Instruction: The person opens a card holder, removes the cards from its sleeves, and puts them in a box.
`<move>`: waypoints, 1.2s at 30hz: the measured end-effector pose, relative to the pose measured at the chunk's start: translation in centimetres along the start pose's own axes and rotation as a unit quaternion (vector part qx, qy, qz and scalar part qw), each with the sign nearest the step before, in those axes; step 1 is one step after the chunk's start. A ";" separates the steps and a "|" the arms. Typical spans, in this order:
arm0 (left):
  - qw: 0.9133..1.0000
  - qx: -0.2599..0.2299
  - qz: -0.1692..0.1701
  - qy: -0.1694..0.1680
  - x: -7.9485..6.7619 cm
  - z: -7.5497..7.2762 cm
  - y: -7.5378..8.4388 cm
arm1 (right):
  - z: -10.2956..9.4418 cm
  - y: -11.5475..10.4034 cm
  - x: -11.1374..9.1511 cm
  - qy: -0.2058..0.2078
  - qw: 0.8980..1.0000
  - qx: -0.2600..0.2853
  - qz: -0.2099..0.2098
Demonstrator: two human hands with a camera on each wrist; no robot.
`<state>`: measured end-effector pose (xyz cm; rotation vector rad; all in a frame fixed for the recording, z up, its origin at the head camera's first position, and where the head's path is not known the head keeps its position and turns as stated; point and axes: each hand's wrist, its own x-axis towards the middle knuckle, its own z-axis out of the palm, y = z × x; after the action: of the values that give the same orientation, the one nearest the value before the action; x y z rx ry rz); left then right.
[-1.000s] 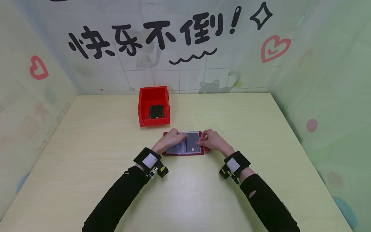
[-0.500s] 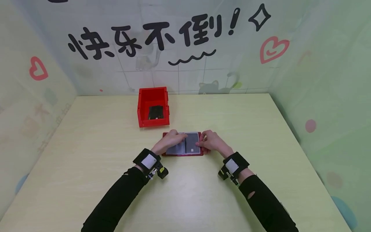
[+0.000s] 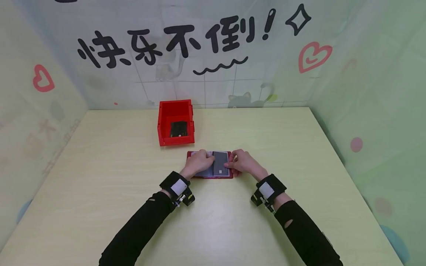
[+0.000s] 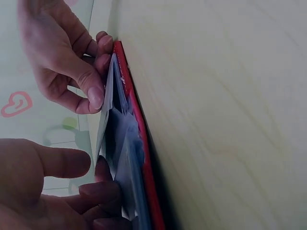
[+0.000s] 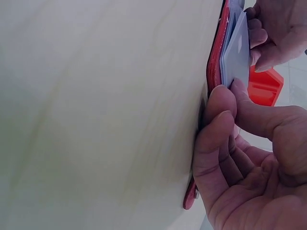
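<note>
A red card holder (image 3: 232,173) with clear plastic sleeves (image 4: 125,125) lies spread open on the table. A grey card-like panel (image 3: 220,162) shows on its right side. My left hand (image 3: 199,162) reaches over the left side; its thumb and index finger pinch the free edge of the raised page, and its other fingers rest on the left sleeves. At the right end, my right hand (image 3: 244,161) pinches the holder, thumb on the raised page (image 5: 237,50) and curled fingers below by the red cover (image 5: 217,64). Part of the left side is hidden under my left hand.
Behind the card holder, to the left, stands a red bin (image 3: 175,140) with a dark flat item (image 3: 178,129) inside. A light wooden table (image 3: 213,221) spreads around, with a printed backdrop (image 3: 206,88) behind it and at both sides.
My left hand has shifted slightly right and turned, its fingers now more bent at the page edge. My right hand keeps its hold; the bin stays put.
</note>
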<state>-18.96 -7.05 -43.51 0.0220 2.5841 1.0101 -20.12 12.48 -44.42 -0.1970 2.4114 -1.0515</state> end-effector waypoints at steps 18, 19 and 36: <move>0.999 0.037 0.018 0.021 -0.1 -0.2 -0.4 | -0.2 0.1 0.4 -0.008 1.000 0.005 -0.002; 0.999 0.036 0.018 0.021 -0.1 -0.3 -0.4 | -0.2 0.1 0.4 -0.007 1.000 0.005 -0.001; 0.999 -0.004 0.044 0.017 -0.4 -1.1 -1.1 | 0.0 0.0 0.4 -0.008 1.000 -0.011 0.002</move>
<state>-18.83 -8.64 -43.43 0.1173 2.6312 1.0597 -20.49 12.39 -44.57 -0.2070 2.4102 -1.0174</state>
